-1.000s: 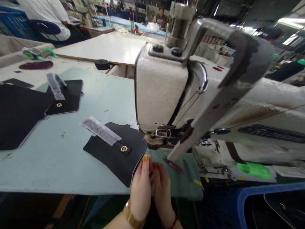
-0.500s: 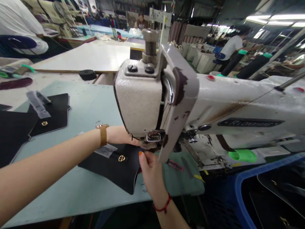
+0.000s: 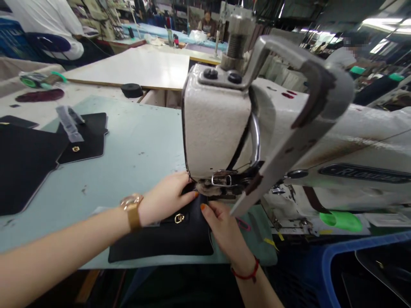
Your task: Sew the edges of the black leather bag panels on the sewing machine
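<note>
Looming over the pale green table (image 3: 135, 141), one sewing machine (image 3: 218, 124). Lying under its head at the near edge, one black leather panel (image 3: 167, 239) with one gold clasp (image 3: 179, 218). Pressing flat on it with fingers spread: left hand (image 3: 167, 199), right hand (image 3: 224, 226). Resting well apart at left, two more black panels (image 3: 86, 137).

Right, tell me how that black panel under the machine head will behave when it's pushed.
The black panel lies flat with crisp edges, so it is probably fairly stiff and should slide rather than bunch. The left hand and right hand both press it down, which suggests it is light and could shift on the smooth table.
</note>
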Action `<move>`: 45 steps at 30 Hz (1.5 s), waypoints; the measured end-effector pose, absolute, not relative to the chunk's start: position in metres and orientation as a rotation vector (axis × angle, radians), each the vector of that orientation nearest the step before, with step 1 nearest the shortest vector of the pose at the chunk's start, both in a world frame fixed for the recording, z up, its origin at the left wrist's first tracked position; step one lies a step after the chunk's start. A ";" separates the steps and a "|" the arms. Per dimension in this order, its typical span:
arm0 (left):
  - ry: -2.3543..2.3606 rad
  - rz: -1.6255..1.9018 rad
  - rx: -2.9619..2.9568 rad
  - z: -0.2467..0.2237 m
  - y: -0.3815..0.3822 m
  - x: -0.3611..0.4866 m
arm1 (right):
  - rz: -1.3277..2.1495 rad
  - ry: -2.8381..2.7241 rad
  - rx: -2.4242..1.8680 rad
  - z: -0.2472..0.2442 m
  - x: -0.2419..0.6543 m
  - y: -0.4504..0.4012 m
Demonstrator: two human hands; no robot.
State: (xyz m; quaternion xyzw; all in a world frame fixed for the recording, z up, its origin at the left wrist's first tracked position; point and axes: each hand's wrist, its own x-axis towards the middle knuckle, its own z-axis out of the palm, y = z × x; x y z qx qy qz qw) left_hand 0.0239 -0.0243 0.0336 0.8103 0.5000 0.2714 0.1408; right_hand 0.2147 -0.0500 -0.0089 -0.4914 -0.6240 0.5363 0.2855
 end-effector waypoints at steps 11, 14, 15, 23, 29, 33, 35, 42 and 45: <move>1.879 0.837 2.127 -0.087 -0.167 -0.009 | 1.110 -1.753 -1.436 -0.013 0.214 -0.088; 1.691 0.887 2.170 -0.081 -0.124 -0.011 | 1.076 -1.699 -1.457 -0.020 0.212 -0.090; 1.631 0.919 2.187 -0.076 -0.113 -0.011 | 1.068 -1.680 -1.462 -0.024 0.211 -0.090; 1.317 0.878 2.707 -0.043 -0.087 -0.029 | 1.120 -1.548 -1.421 -0.040 0.205 -0.091; 1.298 0.704 2.845 -0.019 -0.078 -0.033 | 1.173 -1.456 -1.401 -0.042 0.199 -0.094; 1.361 0.704 2.712 -0.009 -0.082 -0.027 | 1.182 -1.463 -1.406 -0.040 0.199 -0.091; 1.379 0.691 2.661 -0.008 -0.083 -0.026 | 1.173 -1.476 -1.413 -0.038 0.199 -0.087; 1.454 0.624 2.552 -0.016 -0.077 -0.032 | 1.119 -1.501 -1.411 -0.034 0.197 -0.071; 1.424 0.698 2.554 -0.013 -0.071 -0.032 | 1.085 -1.503 -1.403 -0.032 0.195 -0.065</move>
